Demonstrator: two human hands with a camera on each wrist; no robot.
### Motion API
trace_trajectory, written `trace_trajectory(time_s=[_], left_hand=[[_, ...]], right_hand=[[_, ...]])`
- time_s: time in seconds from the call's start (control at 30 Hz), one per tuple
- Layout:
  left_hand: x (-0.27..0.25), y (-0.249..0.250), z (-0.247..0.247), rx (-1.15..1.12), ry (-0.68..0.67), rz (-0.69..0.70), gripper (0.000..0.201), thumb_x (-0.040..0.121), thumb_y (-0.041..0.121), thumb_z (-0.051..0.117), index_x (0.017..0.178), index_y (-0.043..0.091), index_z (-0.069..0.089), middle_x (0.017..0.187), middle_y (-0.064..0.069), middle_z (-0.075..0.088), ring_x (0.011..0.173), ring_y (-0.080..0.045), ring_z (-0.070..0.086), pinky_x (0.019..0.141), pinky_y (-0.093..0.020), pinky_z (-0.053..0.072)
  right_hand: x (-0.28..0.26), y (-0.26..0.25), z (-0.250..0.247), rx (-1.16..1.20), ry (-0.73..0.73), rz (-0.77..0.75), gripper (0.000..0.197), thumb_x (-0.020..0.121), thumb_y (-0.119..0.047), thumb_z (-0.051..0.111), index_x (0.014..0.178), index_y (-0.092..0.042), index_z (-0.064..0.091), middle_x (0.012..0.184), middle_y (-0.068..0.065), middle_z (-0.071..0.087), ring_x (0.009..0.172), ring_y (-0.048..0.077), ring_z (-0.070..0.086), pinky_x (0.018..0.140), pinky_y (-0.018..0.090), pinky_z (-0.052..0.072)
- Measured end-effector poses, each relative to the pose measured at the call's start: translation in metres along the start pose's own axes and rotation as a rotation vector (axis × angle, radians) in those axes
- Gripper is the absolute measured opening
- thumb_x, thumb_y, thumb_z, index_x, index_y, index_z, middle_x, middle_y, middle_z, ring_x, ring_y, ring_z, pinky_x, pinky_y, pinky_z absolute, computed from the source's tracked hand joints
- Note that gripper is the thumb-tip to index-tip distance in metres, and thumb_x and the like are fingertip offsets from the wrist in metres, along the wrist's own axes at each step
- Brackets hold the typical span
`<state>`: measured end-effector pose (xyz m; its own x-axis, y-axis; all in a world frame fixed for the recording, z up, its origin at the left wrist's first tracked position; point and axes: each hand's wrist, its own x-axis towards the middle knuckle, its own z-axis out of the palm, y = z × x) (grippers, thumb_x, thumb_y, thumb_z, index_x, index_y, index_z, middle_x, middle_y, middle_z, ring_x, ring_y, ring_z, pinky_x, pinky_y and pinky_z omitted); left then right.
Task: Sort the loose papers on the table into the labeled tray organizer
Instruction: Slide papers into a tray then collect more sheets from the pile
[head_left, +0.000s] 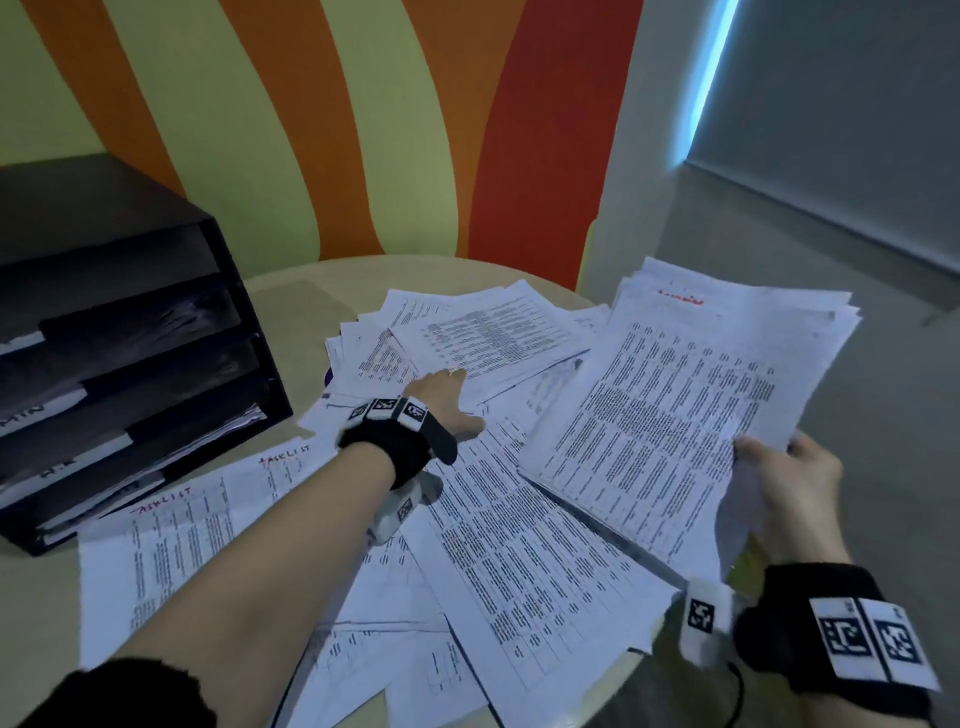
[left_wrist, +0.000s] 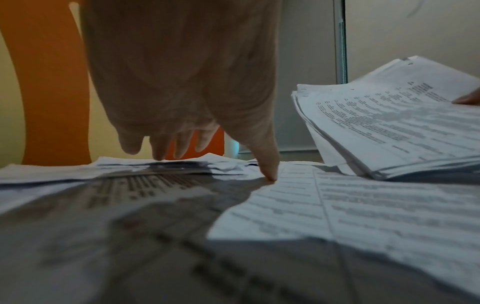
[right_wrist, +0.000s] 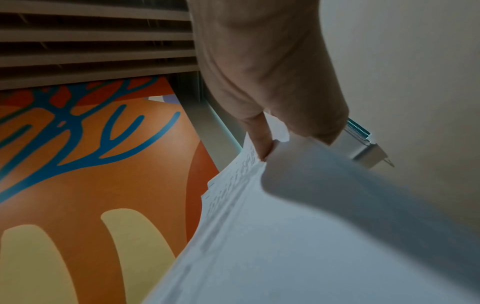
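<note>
Loose printed papers (head_left: 498, 519) lie spread over the round table (head_left: 291, 291). My left hand (head_left: 447, 400) reaches across them with fingers straight, its fingertips (left_wrist: 161, 152) and thumb touching sheets (left_wrist: 324, 205) in the pile. My right hand (head_left: 789, 483) grips a thick stack of papers (head_left: 691, 405) by its near corner, lifted and tilted above the table at the right; in the right wrist view the thumb (right_wrist: 262, 142) pinches the stack (right_wrist: 298, 236). The black tray organizer (head_left: 124, 343) stands at the left with white labels on its shelf fronts and papers in its lower trays.
Two sheets headed "TASKLIST" in red (head_left: 166, 540) lie in front of the organizer. A striped orange, red and yellow wall (head_left: 363, 130) rises right behind the table. Grey wall and floor (head_left: 779, 197) lie to the right. The table edge (head_left: 639, 670) curves near my right wrist.
</note>
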<state>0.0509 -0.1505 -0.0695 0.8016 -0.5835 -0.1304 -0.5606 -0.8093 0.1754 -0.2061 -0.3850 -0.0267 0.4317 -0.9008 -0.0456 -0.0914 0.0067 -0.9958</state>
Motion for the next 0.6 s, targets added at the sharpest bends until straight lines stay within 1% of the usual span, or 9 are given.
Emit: trace_trajectory(time_s=[0.03, 0.07, 0.1, 0.2, 0.23, 0.3, 0.4, 0.5, 0.6], left_hand=[[0.002, 0.003, -0.002, 0.004, 0.008, -0.01, 0.075, 0.084, 0.045, 0.061, 0.144, 0.009, 0.035, 0.131, -0.013, 0.053, 0.115, -0.031, 0.055, 0.091, -0.042, 0.05], [0.004, 0.006, -0.005, 0.026, 0.011, -0.025, 0.062, 0.085, 0.039, 0.061, 0.136, 0.008, 0.043, 0.113, -0.012, 0.059, 0.097, -0.03, 0.06, 0.076, -0.037, 0.052], [0.005, 0.01, -0.008, 0.064, 0.01, -0.035, 0.048, 0.087, 0.033, 0.059, 0.126, 0.007, 0.05, 0.098, -0.009, 0.059, 0.084, -0.028, 0.058, 0.066, -0.033, 0.049], [0.002, 0.016, -0.017, 0.234, 0.0, -0.065, 0.018, 0.095, 0.013, 0.052, 0.108, 0.004, 0.06, 0.075, -0.004, 0.05, 0.066, -0.023, 0.05, 0.062, -0.031, 0.042], [0.001, 0.016, -0.019, 0.282, -0.001, -0.073, 0.016, 0.094, 0.005, 0.051, 0.107, 0.003, 0.062, 0.076, -0.005, 0.052, 0.065, -0.023, 0.051, 0.063, -0.031, 0.043], [-0.003, 0.014, -0.024, 0.325, 0.003, -0.077, 0.02, 0.091, -0.004, 0.05, 0.106, -0.001, 0.062, 0.091, -0.013, 0.061, 0.075, -0.028, 0.057, 0.065, -0.033, 0.045], [-0.019, 0.016, -0.037, 0.387, 0.01, -0.061, 0.02, 0.089, -0.006, 0.051, 0.107, -0.002, 0.06, 0.103, -0.016, 0.063, 0.089, -0.032, 0.062, 0.068, -0.033, 0.045], [-0.047, 0.031, -0.047, 0.438, -0.049, -0.017, 0.015, 0.093, 0.004, 0.052, 0.103, -0.001, 0.062, 0.089, -0.011, 0.06, 0.082, -0.028, 0.061, 0.067, -0.032, 0.048], [-0.079, 0.049, -0.043, 0.387, -0.098, 0.093, 0.033, 0.1, 0.025, 0.045, 0.087, 0.0, 0.063, 0.074, -0.005, 0.057, 0.065, -0.021, 0.058, 0.06, -0.032, 0.05]], right_hand=[[0.0, 0.0, 0.001, 0.0, -0.006, 0.003, 0.023, 0.089, 0.003, 0.058, 0.109, -0.006, 0.065, 0.102, 0.016, 0.066, 0.087, 0.028, 0.063, 0.076, 0.031, 0.047], [0.0, 0.001, 0.002, 0.001, -0.009, 0.003, 0.025, 0.089, 0.003, 0.058, 0.112, -0.005, 0.065, 0.102, 0.015, 0.066, 0.085, 0.027, 0.062, 0.074, 0.03, 0.047], [-0.001, 0.0, 0.003, 0.002, -0.012, 0.004, 0.026, 0.09, 0.003, 0.058, 0.114, -0.005, 0.064, 0.102, 0.014, 0.066, 0.085, 0.027, 0.063, 0.075, 0.031, 0.049], [-0.003, 0.002, 0.006, 0.004, -0.024, -0.005, 0.023, 0.09, 0.002, 0.058, 0.109, -0.01, 0.064, 0.102, 0.013, 0.066, 0.086, 0.029, 0.064, 0.079, 0.035, 0.05], [-0.004, 0.002, 0.006, 0.004, -0.026, -0.009, 0.022, 0.091, 0.002, 0.058, 0.107, -0.012, 0.063, 0.102, 0.013, 0.066, 0.086, 0.029, 0.064, 0.079, 0.035, 0.049], [-0.003, 0.004, 0.006, 0.001, -0.025, -0.015, 0.02, 0.09, 0.001, 0.058, 0.104, -0.012, 0.064, 0.101, 0.012, 0.067, 0.088, 0.032, 0.065, 0.079, 0.036, 0.051], [0.0, 0.006, 0.005, -0.001, -0.009, -0.017, 0.021, 0.086, -0.001, 0.06, 0.104, -0.011, 0.068, 0.101, 0.015, 0.069, 0.095, 0.037, 0.066, 0.08, 0.044, 0.052], [0.0, 0.003, 0.004, -0.008, 0.001, -0.021, 0.017, 0.085, 0.001, 0.058, 0.095, -0.01, 0.068, 0.099, 0.016, 0.069, 0.088, 0.033, 0.065, 0.074, 0.038, 0.05], [-0.002, -0.003, 0.0, -0.014, 0.015, -0.044, 0.023, 0.085, 0.004, 0.056, 0.103, -0.004, 0.068, 0.099, 0.017, 0.068, 0.079, 0.027, 0.062, 0.072, 0.031, 0.048]])
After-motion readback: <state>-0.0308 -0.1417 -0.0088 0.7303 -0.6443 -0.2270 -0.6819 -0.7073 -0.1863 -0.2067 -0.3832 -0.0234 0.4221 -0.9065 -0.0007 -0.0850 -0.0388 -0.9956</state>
